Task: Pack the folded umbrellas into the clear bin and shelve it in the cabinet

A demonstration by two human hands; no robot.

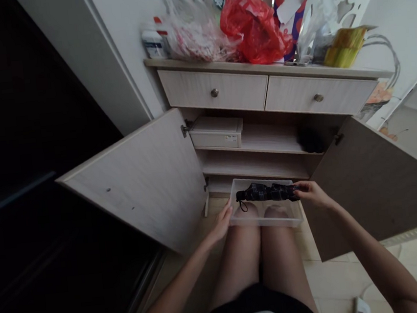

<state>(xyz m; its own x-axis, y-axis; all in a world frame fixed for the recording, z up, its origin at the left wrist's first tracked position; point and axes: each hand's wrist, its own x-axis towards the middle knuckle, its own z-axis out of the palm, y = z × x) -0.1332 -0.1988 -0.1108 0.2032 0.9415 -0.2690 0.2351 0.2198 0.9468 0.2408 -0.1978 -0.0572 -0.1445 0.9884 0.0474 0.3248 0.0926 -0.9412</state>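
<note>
A clear plastic box (262, 221) rests over my knees, its open top facing up. My left hand (222, 221) grips its left wall, with the fingers partly hidden behind the side. Lengthwise in the box, or just above it, lies a folded black checked umbrella (267, 192) with a wrist loop at its left end. My right hand (311, 193) pinches the umbrella's right end near the box's far right corner. Whether the umbrella touches the box bottom I cannot tell.
Ahead stands a cabinet with its left door (147, 177) and right door (377, 184) swung wide on both sides. A white storage box (216, 132) and a dark bundle (310, 140) sit on its upper shelf. Plastic bags, including a red bag (253, 26), crowd the top.
</note>
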